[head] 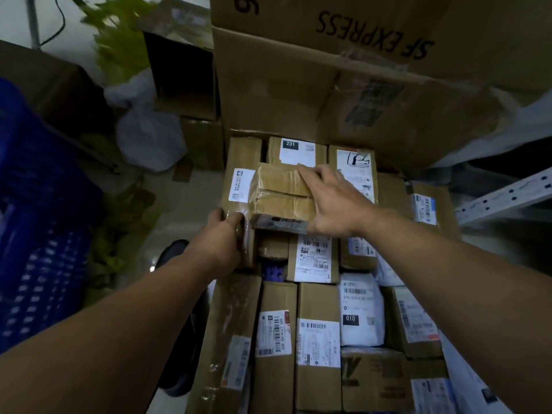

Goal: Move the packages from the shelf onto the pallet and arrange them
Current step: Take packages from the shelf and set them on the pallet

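One box [280,192], right grip [334,201] atop, left grip [222,237] obscured

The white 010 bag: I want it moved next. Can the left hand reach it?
Probably yes: the white 010 bag lies uncovered on top; the left hand must first release the long box.
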